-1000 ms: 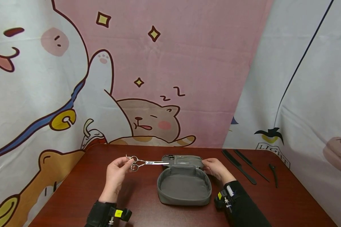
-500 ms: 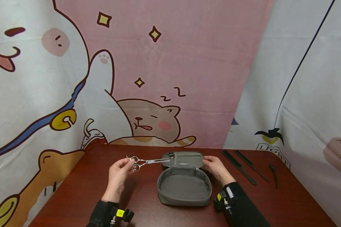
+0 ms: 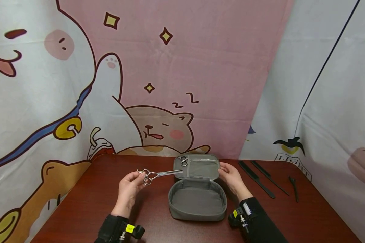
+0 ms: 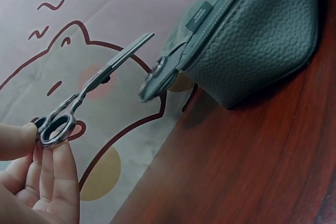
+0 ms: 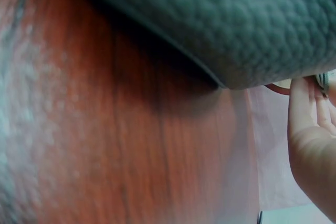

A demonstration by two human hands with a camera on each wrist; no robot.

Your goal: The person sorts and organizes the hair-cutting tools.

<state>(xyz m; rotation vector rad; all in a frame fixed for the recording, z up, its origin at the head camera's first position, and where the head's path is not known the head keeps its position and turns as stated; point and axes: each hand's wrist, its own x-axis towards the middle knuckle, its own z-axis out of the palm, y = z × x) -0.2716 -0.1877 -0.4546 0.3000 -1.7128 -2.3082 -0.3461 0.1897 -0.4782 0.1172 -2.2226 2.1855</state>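
Note:
My left hand [image 3: 128,192] pinches a pair of silver hairdressing scissors [image 3: 163,174] by the finger rings, blades closed and pointing right. In the left wrist view the scissors [image 4: 92,84] stand apart from the grey zip case [image 4: 262,45]. On the table the case [image 3: 197,213] lies unzipped, its bottom part bare inside. My right hand [image 3: 232,180] grips the right edge of its lid [image 3: 213,174], which is tilted up behind. Finger rings [image 3: 184,161] of a second pair of scissors show at the lid's left; their blades are hidden.
Two dark combs [image 3: 257,179] [image 3: 269,177] lie on the right of the brown table [image 3: 158,222], with a small dark hair clip [image 3: 293,188] beyond them. A printed cartoon curtain [image 3: 219,84] hangs behind the table's far edge.
My right hand has lifted the lid to a steeper tilt, so more of its inner face shows. My left hand has moved slightly right with the scissors.

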